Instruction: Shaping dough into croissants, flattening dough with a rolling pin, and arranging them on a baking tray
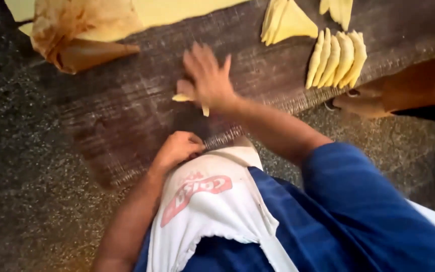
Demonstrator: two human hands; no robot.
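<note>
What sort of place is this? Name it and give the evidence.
Likely a snack-making workshop or kitchen: rows of folded dough triangles lie on a coarse cloth, and the right hand presses a dough piece.
</note>
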